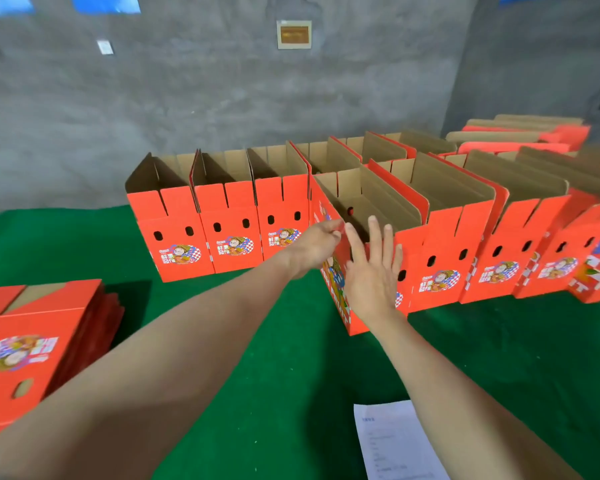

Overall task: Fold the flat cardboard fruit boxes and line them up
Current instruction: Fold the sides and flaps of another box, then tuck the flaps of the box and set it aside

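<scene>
Head: left hand (314,249) pinches box (338,299) rim, right hand (371,275) flat beside

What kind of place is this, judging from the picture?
Probably a packing workshop or warehouse: rows of folded red boxes on a green table, a stack of flat boxes, a bare concrete wall.

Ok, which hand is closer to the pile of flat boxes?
Left. The left hand pinches the folded box at its corner, right of the flat pile; the right hand lies open against that box's front, farther right.
</scene>
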`<state>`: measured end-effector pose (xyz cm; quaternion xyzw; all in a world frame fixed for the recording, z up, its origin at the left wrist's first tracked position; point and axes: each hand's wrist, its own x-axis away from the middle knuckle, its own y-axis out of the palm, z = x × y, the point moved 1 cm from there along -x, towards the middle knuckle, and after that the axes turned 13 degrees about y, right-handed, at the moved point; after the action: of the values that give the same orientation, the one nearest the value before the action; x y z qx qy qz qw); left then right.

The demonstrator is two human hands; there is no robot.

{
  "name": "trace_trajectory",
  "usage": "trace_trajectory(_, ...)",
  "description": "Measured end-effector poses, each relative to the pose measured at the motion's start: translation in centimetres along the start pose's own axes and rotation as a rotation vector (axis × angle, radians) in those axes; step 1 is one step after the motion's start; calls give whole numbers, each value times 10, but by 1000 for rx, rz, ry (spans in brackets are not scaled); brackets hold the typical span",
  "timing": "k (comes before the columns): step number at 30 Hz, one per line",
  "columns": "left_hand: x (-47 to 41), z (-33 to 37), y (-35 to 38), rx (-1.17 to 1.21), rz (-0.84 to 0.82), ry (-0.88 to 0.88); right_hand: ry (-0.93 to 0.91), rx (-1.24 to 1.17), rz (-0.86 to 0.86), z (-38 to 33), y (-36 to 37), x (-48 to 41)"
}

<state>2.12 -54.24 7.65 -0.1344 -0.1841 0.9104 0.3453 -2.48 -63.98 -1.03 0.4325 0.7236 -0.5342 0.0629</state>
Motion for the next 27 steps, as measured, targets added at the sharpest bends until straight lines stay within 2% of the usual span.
trace_trajectory(3,20,-8,-13,-15,-21,-30,15,168,-238,-8,-7,-9)
trace_trajectory(6,52,-27,-40,-35,-3,-23,95,210,-327,-18,-20,-9)
trace_trajectory(8,82,-48,-65,-81,60,-30,110,192,-319,-27,-29,-7)
trace_trajectory(11,146,-92,-116,-191,240,-86,-3,-29,-230,-56,-39,9)
trace_trajectory(13,195,-122,-156,-299,383,-160,-121,-136,-254,-84,-38,31)
trace_trajectory(19,322,-179,-254,-445,767,-358,-244,-177,-578,-175,-7,110)
trace_trajectory(24,374,-200,-298,-506,834,-372,-324,-112,-757,-238,17,167)
trace_trajectory(27,396,-214,-321,-595,736,-408,-335,-88,-823,-259,23,194)
